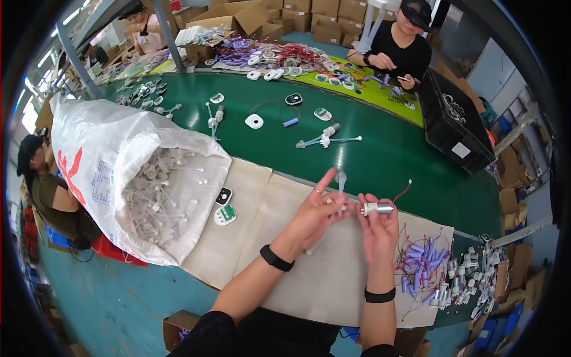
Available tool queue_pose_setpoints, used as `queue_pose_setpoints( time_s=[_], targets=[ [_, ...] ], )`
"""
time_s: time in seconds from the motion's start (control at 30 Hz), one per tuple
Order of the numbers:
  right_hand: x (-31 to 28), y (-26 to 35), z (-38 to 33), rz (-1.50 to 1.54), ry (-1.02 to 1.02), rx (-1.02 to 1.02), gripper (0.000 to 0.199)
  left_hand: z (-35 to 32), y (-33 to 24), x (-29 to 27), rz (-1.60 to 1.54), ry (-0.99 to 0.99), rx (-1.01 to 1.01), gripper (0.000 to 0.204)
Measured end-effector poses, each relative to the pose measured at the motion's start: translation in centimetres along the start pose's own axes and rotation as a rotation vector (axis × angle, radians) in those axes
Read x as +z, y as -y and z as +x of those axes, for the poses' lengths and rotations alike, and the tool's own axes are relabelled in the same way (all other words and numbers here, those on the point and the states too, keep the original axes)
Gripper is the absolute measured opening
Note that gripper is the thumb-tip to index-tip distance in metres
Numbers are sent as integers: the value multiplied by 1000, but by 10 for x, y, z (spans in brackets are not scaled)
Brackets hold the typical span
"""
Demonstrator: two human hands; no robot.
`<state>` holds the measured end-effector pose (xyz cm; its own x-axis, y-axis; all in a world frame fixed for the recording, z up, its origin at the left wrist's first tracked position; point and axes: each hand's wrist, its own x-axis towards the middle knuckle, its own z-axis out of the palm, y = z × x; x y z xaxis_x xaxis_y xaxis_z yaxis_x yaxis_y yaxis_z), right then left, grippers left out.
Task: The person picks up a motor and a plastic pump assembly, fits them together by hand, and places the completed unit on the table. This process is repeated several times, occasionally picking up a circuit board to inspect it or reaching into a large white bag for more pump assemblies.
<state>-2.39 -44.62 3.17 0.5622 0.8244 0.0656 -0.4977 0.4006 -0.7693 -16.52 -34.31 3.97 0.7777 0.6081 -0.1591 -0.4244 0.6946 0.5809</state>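
Observation:
My left hand (309, 219) pinches a translucent plastic tube fitting (342, 182) upright, its forefinger stretched out beside it. In my right hand (380, 231) rests a small motor pump (379, 208), a silver cylinder with a white plastic head and a thin red wire rising from it. The two hands are close together over the beige work mat (253, 205); whether their two parts touch is hidden by the fingers. Left of my hands, a white woven sack (95, 134) lies open toward me, full of white plastic tube fittings (157, 199).
Near the sack lie a green circuit board (225, 215) and a black-faced module (223, 196). Purple batteries (421, 265) and motor pumps (470, 276) are heaped at right. Assembled parts (325, 139) sit on the green belt (238, 95). Beyond are a black crate (455, 140) and a co-worker (401, 50).

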Motion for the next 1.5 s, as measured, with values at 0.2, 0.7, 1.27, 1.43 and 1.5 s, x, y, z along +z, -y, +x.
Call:
queue_pose_setpoints(
  time_s=[0.2,0.7,1.27,1.43,1.5],
  targets=[
    [13,-5,-6,45,47,11,32,2,5,-11,-325,55,-67,29],
    [13,-10,-11,154,77,3,31,-10,-1,-1,-5,-106,-31,31],
    [15,-21,-12,1,129,-13,31,-9,4,0,-9,-127,-16,34],
    [13,-20,-12,-26,75,-49,32,-10,7,4,-4,-107,1,30],
    [14,-19,-13,-26,74,-49,32,-11,7,4,29,-116,15,29]
  ],
)
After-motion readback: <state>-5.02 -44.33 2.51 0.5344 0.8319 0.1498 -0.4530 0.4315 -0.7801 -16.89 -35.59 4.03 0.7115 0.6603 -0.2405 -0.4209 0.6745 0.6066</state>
